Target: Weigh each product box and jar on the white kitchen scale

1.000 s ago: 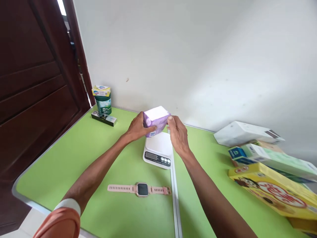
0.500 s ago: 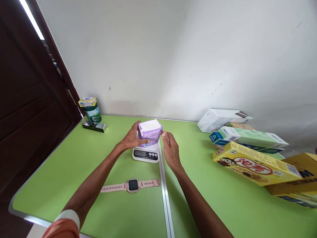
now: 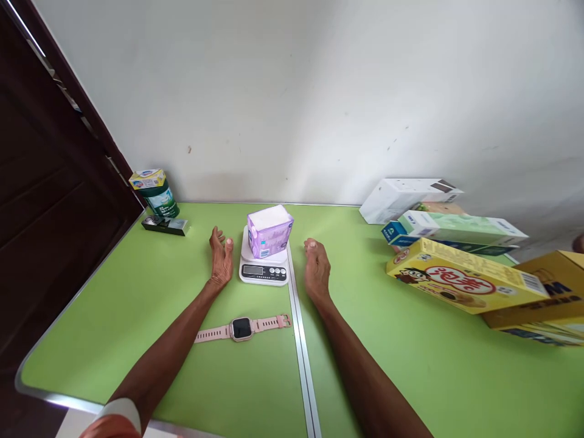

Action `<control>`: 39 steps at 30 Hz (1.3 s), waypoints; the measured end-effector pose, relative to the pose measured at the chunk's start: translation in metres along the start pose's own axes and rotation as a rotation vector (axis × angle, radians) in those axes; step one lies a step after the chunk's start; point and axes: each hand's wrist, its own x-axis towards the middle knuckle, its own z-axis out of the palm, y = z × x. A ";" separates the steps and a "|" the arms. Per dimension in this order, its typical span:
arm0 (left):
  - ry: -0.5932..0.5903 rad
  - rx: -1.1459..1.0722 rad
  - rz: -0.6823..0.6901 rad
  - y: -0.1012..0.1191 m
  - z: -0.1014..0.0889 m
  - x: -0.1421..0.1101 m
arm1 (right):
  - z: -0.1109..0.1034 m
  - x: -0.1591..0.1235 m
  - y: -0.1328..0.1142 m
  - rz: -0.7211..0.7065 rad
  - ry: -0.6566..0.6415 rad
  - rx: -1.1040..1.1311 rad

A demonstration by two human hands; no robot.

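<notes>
A purple and white soft pack (image 3: 271, 234) rests on the white kitchen scale (image 3: 264, 274), whose small display and buttons face me. To the left of the scale, my left hand (image 3: 221, 258) is open, thumb and fingers apart, with nothing in it. On the other side, my right hand (image 3: 317, 267) stands on edge near the table's metal seam, holding nothing, its fingers curved loosely and partly hidden. Neither hand touches the pack. Closer to me, a pink-strapped smartwatch (image 3: 241, 328) lies flat on the green table (image 3: 237, 389).
At the back left, a small yellow box (image 3: 147, 179) sits on a green tub (image 3: 160, 201), with a slim black box (image 3: 165, 225) before it. Several cartons stand at the right, among them a yellow snack box (image 3: 465, 277) and a white box (image 3: 406, 198).
Both hands have let go of the purple pack, which now sits on the scale. My left hand has drawn away to the left; my right hand is slightly apart on the right.
</notes>
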 end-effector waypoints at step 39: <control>-0.026 -0.020 -0.020 -0.005 -0.001 0.005 | -0.005 0.001 -0.002 -0.059 -0.052 -0.093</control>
